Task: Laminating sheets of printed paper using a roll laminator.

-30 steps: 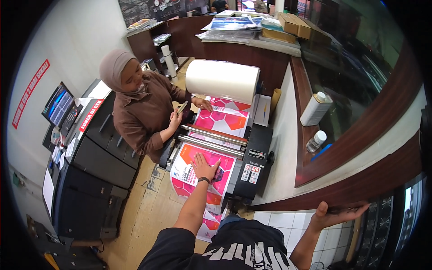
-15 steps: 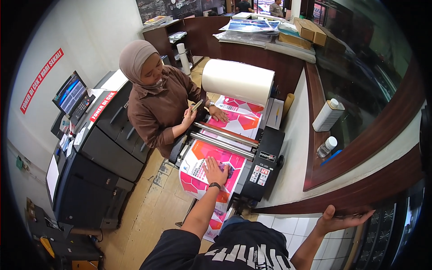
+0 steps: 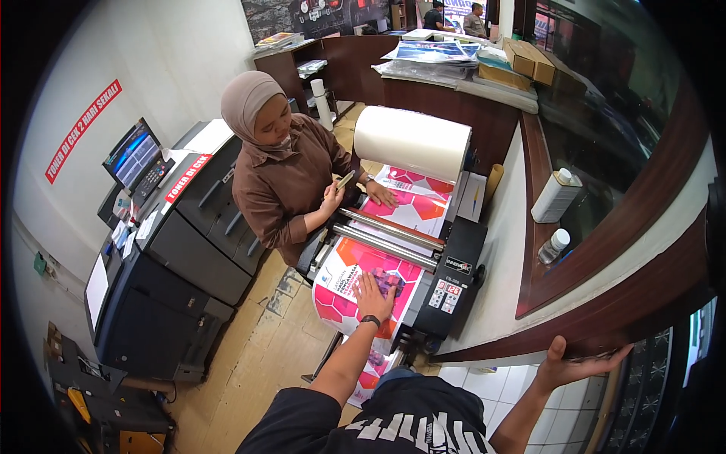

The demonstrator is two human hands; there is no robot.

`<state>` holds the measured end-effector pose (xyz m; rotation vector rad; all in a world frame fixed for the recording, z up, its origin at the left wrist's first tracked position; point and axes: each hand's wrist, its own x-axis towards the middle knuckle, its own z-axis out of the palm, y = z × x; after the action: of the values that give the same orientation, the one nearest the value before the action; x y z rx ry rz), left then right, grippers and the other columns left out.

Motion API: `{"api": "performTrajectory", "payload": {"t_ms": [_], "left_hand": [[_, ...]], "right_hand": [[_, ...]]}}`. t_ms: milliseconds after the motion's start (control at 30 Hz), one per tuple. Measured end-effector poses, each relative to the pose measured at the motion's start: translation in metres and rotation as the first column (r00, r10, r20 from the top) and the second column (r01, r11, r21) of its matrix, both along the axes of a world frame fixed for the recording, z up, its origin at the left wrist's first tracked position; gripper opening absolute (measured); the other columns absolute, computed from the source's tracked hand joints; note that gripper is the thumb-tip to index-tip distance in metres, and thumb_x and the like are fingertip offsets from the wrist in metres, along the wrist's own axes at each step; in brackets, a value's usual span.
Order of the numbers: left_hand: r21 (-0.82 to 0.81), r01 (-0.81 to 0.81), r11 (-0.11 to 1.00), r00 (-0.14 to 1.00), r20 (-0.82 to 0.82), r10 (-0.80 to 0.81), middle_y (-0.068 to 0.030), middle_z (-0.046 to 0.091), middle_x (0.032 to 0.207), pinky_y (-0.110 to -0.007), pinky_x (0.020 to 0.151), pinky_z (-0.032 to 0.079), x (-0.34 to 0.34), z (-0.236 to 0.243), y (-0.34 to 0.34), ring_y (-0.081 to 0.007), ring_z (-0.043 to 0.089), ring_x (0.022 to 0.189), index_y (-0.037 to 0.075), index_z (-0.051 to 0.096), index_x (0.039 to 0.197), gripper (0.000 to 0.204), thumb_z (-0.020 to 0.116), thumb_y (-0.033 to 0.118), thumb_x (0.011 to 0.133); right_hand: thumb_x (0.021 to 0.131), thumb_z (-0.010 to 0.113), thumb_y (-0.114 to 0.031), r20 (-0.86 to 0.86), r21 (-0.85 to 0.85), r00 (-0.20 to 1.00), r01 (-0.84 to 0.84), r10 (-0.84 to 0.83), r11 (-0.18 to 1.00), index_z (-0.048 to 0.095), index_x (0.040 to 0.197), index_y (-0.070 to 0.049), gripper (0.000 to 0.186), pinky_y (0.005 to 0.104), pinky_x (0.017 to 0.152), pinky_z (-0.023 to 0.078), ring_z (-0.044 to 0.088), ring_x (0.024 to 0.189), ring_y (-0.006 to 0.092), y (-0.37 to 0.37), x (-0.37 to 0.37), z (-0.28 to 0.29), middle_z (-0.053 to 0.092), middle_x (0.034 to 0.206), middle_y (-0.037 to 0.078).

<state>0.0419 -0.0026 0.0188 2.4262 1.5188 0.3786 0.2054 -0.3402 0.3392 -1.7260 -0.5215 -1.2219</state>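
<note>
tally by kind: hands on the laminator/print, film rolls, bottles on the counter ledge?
Hands on the print: 3 (left hand, co-worker's two)
White film roll: 1
Bottles: 2 (large, small)
Total: 6

The single view sits on the person's head, high over the laminating machine (image 3: 393, 257), looking steeply down and forward. Its fisheye lens bends the wall and wooden counter (image 3: 605, 250) toward the rim, and the person's forearms enter from the lower edge.
</note>
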Motion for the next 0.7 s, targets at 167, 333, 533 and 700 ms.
{"api": "performTrajectory", "payload": {"t_ms": [167,333,533,700], "left_hand": [[-0.015,-0.001,1.000,1.000,-0.022,0.000,-0.0231,0.024,0.167,-0.053,0.127,0.004,-0.003,-0.003,-0.003,-0.0341,0.016,0.157,-0.006,0.025,0.159,0.096,0.046,0.064,0.096],[-0.016,-0.001,1.000,0.999,-0.039,0.000,-0.0222,0.023,0.167,-0.053,0.127,0.003,-0.003,-0.002,-0.004,-0.0333,0.015,0.158,-0.006,0.024,0.159,0.097,0.044,0.065,0.097],[-0.056,0.024,0.998,0.999,-0.043,-0.027,-0.0215,0.022,0.168,-0.053,0.127,0.003,0.000,0.005,-0.003,-0.0315,0.013,0.158,-0.006,0.022,0.160,0.096,0.044,0.064,0.097],[-0.052,0.038,0.998,0.995,-0.085,-0.042,-0.0211,0.019,0.169,-0.053,0.127,0.001,-0.001,0.003,0.000,-0.0318,0.013,0.158,-0.005,0.020,0.160,0.099,0.040,0.068,0.097]], "right_hand": [[0.074,0.076,-0.072,-0.036,0.015,0.998,-0.045,0.046,0.999,0.013,0.159,-0.008,0.124,0.0617,0.116,0.041,0.045,0.137,0.0470,-0.001,-0.004,0.002,0.037,0.146,0.024],[0.074,0.078,-0.069,-0.044,0.012,0.997,-0.066,0.067,0.998,0.012,0.159,-0.008,0.124,0.0619,0.117,0.040,0.042,0.140,0.0461,-0.003,-0.003,0.001,0.034,0.149,0.025],[0.073,0.079,-0.068,-0.087,0.045,0.992,-0.085,0.089,0.995,0.011,0.159,-0.009,0.124,0.0616,0.118,0.038,0.039,0.141,0.0455,0.001,-0.007,0.004,0.031,0.150,0.025],[0.073,0.080,-0.067,-0.093,0.055,0.989,-0.111,0.116,0.992,0.010,0.159,-0.009,0.125,0.0606,0.118,0.039,0.040,0.140,0.0453,0.003,-0.011,0.008,0.031,0.150,0.025]]}}
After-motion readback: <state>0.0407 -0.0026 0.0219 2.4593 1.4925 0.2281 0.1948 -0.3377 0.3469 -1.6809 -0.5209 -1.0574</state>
